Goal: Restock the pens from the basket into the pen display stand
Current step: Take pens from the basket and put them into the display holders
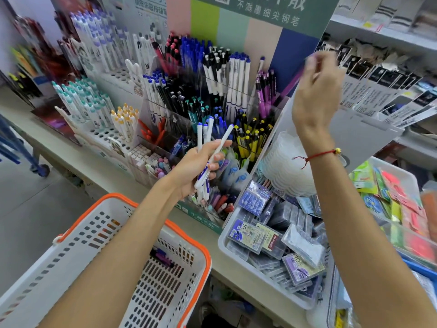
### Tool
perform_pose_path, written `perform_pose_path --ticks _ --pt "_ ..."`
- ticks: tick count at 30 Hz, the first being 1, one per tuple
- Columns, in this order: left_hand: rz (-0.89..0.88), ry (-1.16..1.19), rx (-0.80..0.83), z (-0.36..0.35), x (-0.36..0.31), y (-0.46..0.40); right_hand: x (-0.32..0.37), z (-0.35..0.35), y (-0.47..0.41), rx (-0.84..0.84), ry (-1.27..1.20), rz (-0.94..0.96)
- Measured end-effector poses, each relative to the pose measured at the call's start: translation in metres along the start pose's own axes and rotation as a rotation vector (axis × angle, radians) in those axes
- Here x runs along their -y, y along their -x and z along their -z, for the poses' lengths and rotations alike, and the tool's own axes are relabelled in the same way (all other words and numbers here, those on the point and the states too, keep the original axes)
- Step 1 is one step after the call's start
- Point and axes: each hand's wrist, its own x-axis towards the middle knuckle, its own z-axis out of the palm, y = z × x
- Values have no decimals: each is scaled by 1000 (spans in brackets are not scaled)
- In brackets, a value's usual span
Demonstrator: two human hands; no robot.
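Nearest the camera, two bare forearms reach forward over a white basket [71, 252] with an orange rim, which sits at lower left; one dark and purple pen [163, 256] lies on its slatted floor. Left hand [201, 166]: fingers curled round a bundle of white pens [209, 155] with blue caps, held upright and slightly fanned in front of the pen display stand [212, 95]. Right hand [316, 91]: raised at the stand's right edge, fingertips pinching the top of a purple pen [293, 84] that slants down toward the stand's right-hand compartment; the grip is motion-blurred, so the exact finger placement cannot be told. A red string bracelet [316, 156] circles the right wrist. The stand's clear tiered compartments hold upright pens grouped by colour: blue, black, white with blue caps, teal, yellow, purple, and red. Left of the stand, white perforated racks [101, 133] carry white pens with purple, teal and orange caps. Right of the stand, a white tray [236, 259] on the counter holds small clear boxes of refills, and beyond it lie brightly coloured packets [399, 197].
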Motion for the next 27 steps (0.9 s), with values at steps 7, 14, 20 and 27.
perform_pose_path --ticks 7,14,20,27 --pt "-29 30 -32 -4 0 -8 13 -11 -18 546 327 21" --pt "-32 16 -8 -6 -1 -8 8 -15 -12 501 246 -51" --pt "-56 91 86 1 -1 -6 22 -13 28 339 16 -36" --pt "-77 -11 48 -1 3 -7 19 -16 82 771 -209 -312"
